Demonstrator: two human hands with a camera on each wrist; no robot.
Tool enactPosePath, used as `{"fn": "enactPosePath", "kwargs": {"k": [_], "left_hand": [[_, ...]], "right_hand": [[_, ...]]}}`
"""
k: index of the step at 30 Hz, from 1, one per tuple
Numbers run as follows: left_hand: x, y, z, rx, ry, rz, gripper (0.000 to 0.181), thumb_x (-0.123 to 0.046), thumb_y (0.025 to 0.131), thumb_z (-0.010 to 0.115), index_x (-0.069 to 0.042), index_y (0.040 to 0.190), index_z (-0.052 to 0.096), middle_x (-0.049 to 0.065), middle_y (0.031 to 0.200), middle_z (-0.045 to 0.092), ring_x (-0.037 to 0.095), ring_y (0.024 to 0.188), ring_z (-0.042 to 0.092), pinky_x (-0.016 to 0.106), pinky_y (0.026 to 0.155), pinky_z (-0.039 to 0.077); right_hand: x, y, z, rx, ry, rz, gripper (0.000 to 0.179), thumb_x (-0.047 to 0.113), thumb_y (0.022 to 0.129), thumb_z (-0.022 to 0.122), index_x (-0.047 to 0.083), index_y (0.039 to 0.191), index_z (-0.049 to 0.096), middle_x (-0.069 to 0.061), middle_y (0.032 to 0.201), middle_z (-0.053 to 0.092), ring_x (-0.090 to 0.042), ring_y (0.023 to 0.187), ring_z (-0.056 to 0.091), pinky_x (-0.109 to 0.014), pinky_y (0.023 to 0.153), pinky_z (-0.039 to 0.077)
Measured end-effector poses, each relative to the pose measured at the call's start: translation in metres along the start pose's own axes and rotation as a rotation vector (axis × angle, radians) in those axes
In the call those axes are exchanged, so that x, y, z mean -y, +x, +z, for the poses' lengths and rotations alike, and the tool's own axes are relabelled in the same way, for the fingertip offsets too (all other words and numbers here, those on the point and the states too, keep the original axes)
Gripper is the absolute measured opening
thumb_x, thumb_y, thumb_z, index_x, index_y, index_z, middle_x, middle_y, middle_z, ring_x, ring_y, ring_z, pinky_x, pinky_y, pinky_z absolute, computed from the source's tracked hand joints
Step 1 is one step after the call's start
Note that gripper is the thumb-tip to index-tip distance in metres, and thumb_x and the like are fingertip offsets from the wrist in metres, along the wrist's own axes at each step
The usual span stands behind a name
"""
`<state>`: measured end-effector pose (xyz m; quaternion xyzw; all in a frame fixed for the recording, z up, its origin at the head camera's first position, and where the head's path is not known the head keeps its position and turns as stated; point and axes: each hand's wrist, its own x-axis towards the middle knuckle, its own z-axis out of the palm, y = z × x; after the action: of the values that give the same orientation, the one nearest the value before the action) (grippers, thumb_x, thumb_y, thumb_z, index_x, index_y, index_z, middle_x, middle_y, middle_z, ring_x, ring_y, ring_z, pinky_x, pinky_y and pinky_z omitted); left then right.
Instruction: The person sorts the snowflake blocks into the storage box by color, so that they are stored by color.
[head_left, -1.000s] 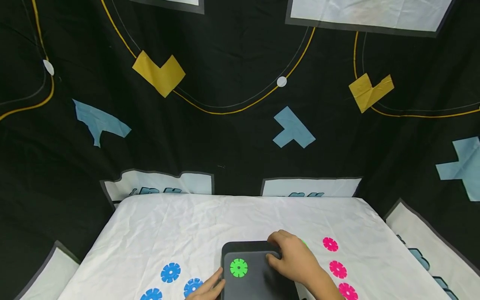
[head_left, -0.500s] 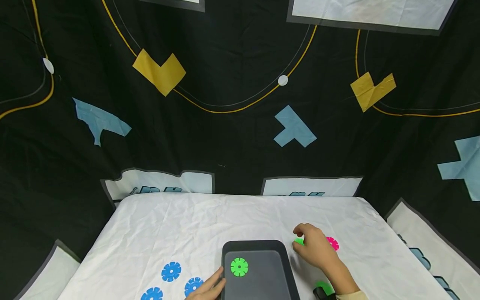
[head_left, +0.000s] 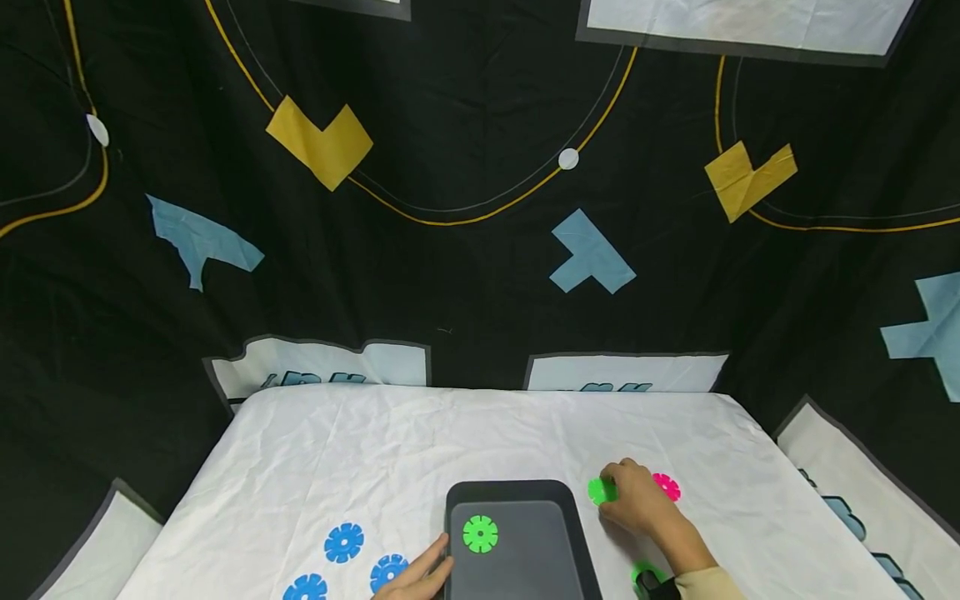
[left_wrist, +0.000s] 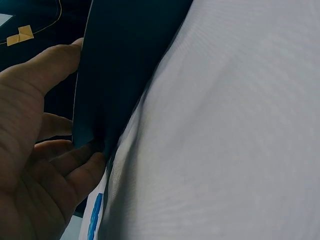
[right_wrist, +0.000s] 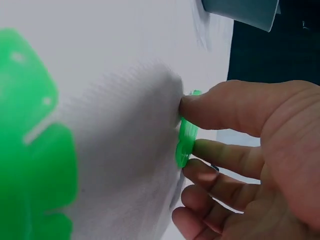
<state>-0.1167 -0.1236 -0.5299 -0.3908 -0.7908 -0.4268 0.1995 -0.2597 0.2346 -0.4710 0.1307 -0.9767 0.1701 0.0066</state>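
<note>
My right hand (head_left: 643, 504) is to the right of the grey tray (head_left: 517, 575), with thumb and fingers pinching a green toothed disc (head_left: 597, 493) on the white cloth. In the right wrist view, that green disc (right_wrist: 187, 137) stands edge-on between thumb and fingertips. My left hand (head_left: 415, 579) touches the tray's left side, fingers fairly straight; in the left wrist view, its thumb and fingertips lie along the dark tray wall (left_wrist: 120, 65). Another green disc (head_left: 480, 534) lies inside the tray, upper left.
Several blue discs (head_left: 344, 542) lie left of the tray. A pink disc (head_left: 667, 486) shows just beyond my right hand, and another green disc (head_left: 645, 572) is partly covered by my right wristband (head_left: 663, 589). A black curtain (head_left: 465, 292) hangs behind the cloth-covered table (head_left: 360, 442).
My right hand has moved right from over the tray's right rim, then come down onto the green disc and pinched it. My left hand stays at the tray's left side.
</note>
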Motion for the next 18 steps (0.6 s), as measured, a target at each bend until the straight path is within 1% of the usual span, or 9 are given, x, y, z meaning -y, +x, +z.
{"fn": "enactPosePath", "kwargs": {"k": [2, 4, 8, 10, 12, 18], "left_hand": [[-0.0005, 0.0000, -0.0001, -0.002, 0.031, 0.008, 0.051, -0.020, 0.089, 0.072, 0.015, 0.124, 0.058, 0.037, 0.133, 0.048, 0.031, 0.122, 0.054, 0.012, 0.092, 0.041], [-0.0010, 0.0000, -0.0004, -0.001, 0.038, 0.003, 0.051, -0.021, 0.089, 0.072, 0.015, 0.124, 0.058, 0.036, 0.133, 0.048, 0.031, 0.121, 0.054, 0.011, 0.092, 0.041], [-0.0018, -0.0004, -0.0012, 0.009, 0.020, -0.024, 0.053, -0.023, 0.090, 0.072, 0.015, 0.125, 0.057, 0.037, 0.134, 0.046, 0.030, 0.122, 0.054, 0.011, 0.091, 0.042], [-0.0020, -0.0006, -0.0013, 0.009, 0.019, -0.030, 0.054, -0.023, 0.090, 0.072, 0.014, 0.125, 0.057, 0.037, 0.135, 0.046, 0.029, 0.122, 0.053, 0.011, 0.091, 0.042], [-0.0019, -0.0007, -0.0011, 0.007, 0.017, -0.021, 0.053, -0.022, 0.090, 0.072, 0.014, 0.126, 0.057, 0.037, 0.134, 0.046, 0.030, 0.123, 0.053, 0.012, 0.091, 0.042], [-0.0017, -0.0004, -0.0002, 0.000, -0.001, -0.008, 0.053, -0.021, 0.089, 0.073, 0.015, 0.125, 0.057, 0.039, 0.132, 0.046, 0.033, 0.121, 0.054, 0.017, 0.089, 0.047]], "right_hand": [[-0.0002, 0.0004, 0.0011, 0.015, 0.021, 0.017, 0.038, 0.011, 0.064, 0.080, 0.001, 0.097, 0.065, -0.005, 0.085, 0.052, -0.023, 0.081, 0.050, -0.041, 0.074, 0.045], [0.0003, 0.0005, 0.0016, 0.034, 0.034, 0.043, 0.038, 0.014, 0.063, 0.081, 0.002, 0.093, 0.063, -0.004, 0.084, 0.051, -0.021, 0.079, 0.049, -0.039, 0.072, 0.045], [0.0019, 0.0003, 0.0026, 0.052, 0.022, 0.075, 0.041, 0.022, 0.057, 0.084, 0.006, 0.085, 0.058, -0.003, 0.080, 0.049, -0.019, 0.075, 0.046, -0.036, 0.067, 0.044], [0.0025, 0.0001, 0.0033, 0.045, 0.005, 0.068, 0.043, 0.024, 0.056, 0.084, 0.007, 0.084, 0.057, -0.002, 0.078, 0.049, -0.019, 0.073, 0.047, -0.035, 0.064, 0.044], [0.0028, -0.0004, 0.0039, 0.037, -0.014, 0.064, 0.044, 0.026, 0.055, 0.083, 0.008, 0.084, 0.056, 0.000, 0.075, 0.050, -0.018, 0.070, 0.047, -0.035, 0.062, 0.044], [0.0037, -0.0025, 0.0064, 0.015, -0.052, 0.048, 0.040, 0.029, 0.057, 0.081, 0.011, 0.083, 0.057, 0.003, 0.070, 0.052, -0.016, 0.065, 0.048, -0.034, 0.059, 0.044]]}}
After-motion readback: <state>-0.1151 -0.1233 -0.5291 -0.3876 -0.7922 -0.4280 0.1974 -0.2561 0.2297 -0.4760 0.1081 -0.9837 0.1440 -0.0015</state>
